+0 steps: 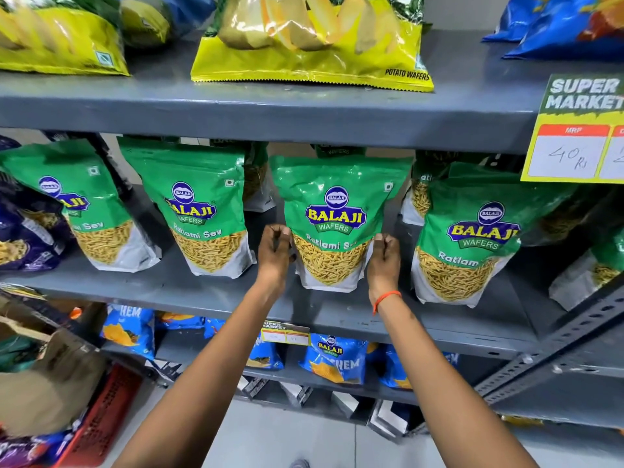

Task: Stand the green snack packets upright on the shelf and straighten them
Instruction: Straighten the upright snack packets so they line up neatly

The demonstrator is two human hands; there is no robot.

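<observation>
i see both hands on the green packet (332, 221) standing upright at the middle of the grey shelf (202, 295). my left hand (275, 249) pinches its left edge, grip clamped on the packet; my right hand (385, 253), with an orange thread (385, 298) at the wrist, pinches the right edge, grip clamped on it too. at 9 o'clock of it a second green packet (202, 211) stands leaning slightly, and further at 9 o'clock a third one (84, 204) tilts left. at 3 o'clock a fourth green packet (472, 238) stands near the front edge. at 12 o'clock, on the shelf above, lies a yellow wafer bag (314, 59). a price tag (574, 130) hangs at 2 o'clock.
</observation>
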